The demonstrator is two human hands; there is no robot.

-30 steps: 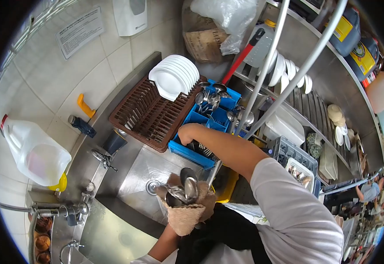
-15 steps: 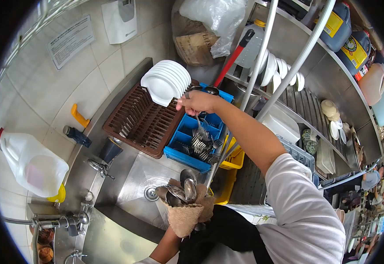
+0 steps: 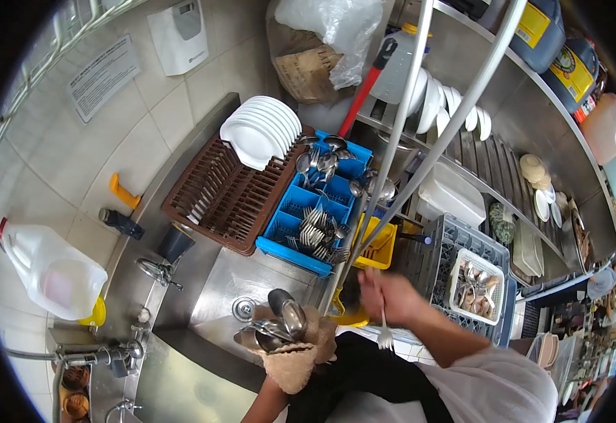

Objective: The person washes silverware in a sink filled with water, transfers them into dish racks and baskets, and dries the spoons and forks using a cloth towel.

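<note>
My left hand (image 3: 277, 389), mostly hidden, holds a brown cloth (image 3: 290, 365) wrapped around several spoons (image 3: 290, 321) above the sink's edge. Off to the right, my right hand (image 3: 390, 299), slightly blurred, grips a fork (image 3: 385, 334) by its handle, tines down, in front of the black apron (image 3: 364, 377). Beyond the sink stands a blue cutlery rack (image 3: 295, 255). Forks (image 3: 316, 229) lie in its near compartments, and spoons (image 3: 326, 163) with other cutlery sit at its far end.
A brown dish rack (image 3: 227, 190) with white plates (image 3: 260, 130) adjoins the blue rack. Metal poles (image 3: 401, 127) rise beside a yellow basket (image 3: 378, 245). Further right, a grey crate (image 3: 440, 271) bears a white basket of cutlery (image 3: 497, 282). Taps (image 3: 158, 271) line the sink's left side.
My right hand has moved from the blue rack, past its far end, back toward my body, now with a fork in it. My left hand still holds the cloth and spoons. The view has shifted slightly.
</note>
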